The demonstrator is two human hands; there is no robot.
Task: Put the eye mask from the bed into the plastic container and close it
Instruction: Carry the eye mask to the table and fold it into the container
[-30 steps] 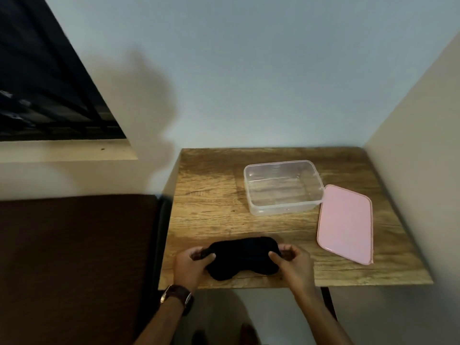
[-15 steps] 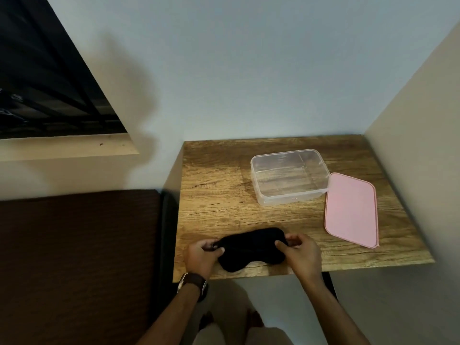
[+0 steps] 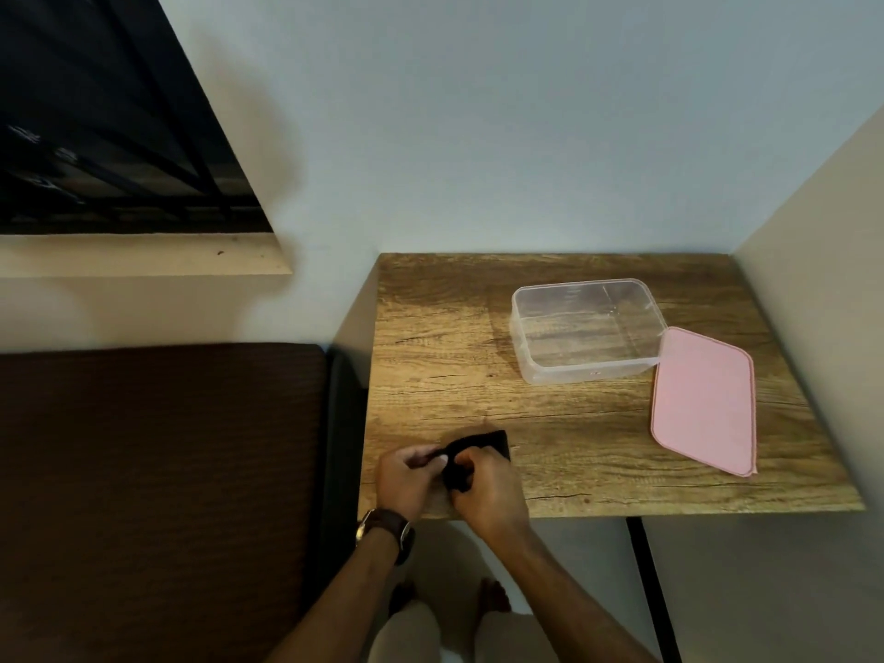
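The black eye mask [image 3: 480,447] lies folded over on the near left part of the wooden table [image 3: 440,337]. My left hand [image 3: 406,480] and my right hand [image 3: 485,490] meet over it, both pinching the fabric, and they cover most of it. The clear plastic container [image 3: 586,330] stands open and empty at the table's far right. Its pink lid [image 3: 703,399] lies flat on the table just right of the container, touching its corner.
A dark brown bed [image 3: 158,471] sits left of the table, with a narrow gap between them. Walls close in behind and to the right. A dark window [image 3: 95,136] is at the upper left. My feet show below the table's front edge.
My hands have come together from the two ends of the spread mask, folding it in half. The mask now looks about half as wide. Container and lid have not moved on the table.
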